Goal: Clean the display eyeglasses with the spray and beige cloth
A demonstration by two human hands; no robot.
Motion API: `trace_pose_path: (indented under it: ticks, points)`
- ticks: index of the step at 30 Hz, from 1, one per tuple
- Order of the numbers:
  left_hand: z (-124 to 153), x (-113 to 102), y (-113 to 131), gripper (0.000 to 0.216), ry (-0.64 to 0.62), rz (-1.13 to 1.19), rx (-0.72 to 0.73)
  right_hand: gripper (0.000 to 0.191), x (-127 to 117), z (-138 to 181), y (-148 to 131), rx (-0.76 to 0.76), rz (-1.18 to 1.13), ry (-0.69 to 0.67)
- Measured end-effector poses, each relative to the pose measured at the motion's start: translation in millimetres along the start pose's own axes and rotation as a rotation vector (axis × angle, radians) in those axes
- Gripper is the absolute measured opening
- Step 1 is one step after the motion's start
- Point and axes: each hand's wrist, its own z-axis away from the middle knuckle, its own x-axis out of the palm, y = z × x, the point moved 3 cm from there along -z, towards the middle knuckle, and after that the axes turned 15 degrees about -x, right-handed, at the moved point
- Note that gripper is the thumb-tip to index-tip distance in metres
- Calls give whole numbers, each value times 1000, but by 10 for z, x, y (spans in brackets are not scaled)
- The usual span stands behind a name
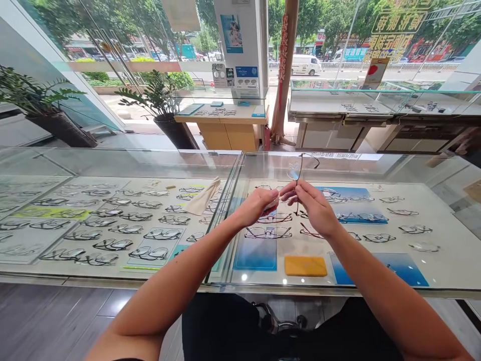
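Note:
Over the glass display counter (278, 282), my right hand (315, 205) pinches a thin-framed pair of eyeglasses (300, 168) by its dark frame. The glasses are upright, with one clear lens above the fingers and a temple reaching out to the right. My left hand (257, 206) is closed just to the left, its fingertips almost meeting those of the right hand. Something pale may be between its fingers, but I cannot make it out. A beige cloth (203, 198) lies on the glass left of my left hand. An orange-yellow case (305, 266) sits below the hands.
Several rows of eyeglasses (112, 244) fill the case under the glass, some on blue cards (255, 255). Beyond the counter stand potted plants (175, 130), a small wooden cabinet (229, 135), a brown trunk-like post (280, 100) and another glass showcase (338, 104).

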Motion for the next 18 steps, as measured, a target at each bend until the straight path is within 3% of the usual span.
trace_pose_path:
  ticks: [7, 12, 15, 18]
  points:
    - [8, 30, -20, 76, -61, -54, -20, 37, 23, -6, 22, 15, -9, -9]
    - [26, -35, 56, 76, -6, -25, 5, 38, 3, -5, 14, 18, -8, 8]
    - [11, -210, 99, 78, 93, 26, 61, 36, -20, -7, 4, 21, -24, 29]
    - [-53, -594, 48, 75, 317, 152, 102, 32, -36, -10, -11, 9, -68, 43]
